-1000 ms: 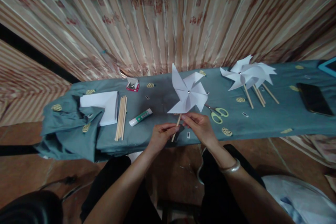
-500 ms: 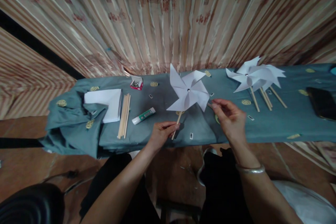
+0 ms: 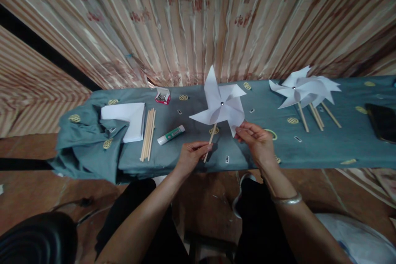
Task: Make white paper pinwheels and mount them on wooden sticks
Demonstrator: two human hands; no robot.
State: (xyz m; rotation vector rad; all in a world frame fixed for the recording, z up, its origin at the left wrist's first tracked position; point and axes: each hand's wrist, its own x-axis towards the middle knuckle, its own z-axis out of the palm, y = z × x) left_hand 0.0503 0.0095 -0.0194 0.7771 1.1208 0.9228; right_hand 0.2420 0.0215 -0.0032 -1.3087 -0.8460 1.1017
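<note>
My left hand (image 3: 192, 157) pinches the wooden stick (image 3: 211, 140) of a white paper pinwheel (image 3: 227, 109), holding it upright over the table. A shiny round pin sits at the pinwheel's centre. My right hand (image 3: 258, 142), a bangle on its wrist, has its thumb and fingers closed on the tip of the lower right blade. To the left of my left hand lie a glue stick (image 3: 171, 135) and a bundle of wooden sticks (image 3: 148, 135).
A stack of folded white paper (image 3: 136, 121) lies at left, near a small open box (image 3: 162, 96) of metal pins. Finished pinwheels (image 3: 305, 87) lie at right, with a dark phone (image 3: 382, 121) beyond them. A green cloth (image 3: 318, 148) covers the narrow table; a curtain hangs behind.
My right hand has moved left and taken the lower right blade's tip. The pinwheel's blades have turned slightly, while my left hand still grips the stick.
</note>
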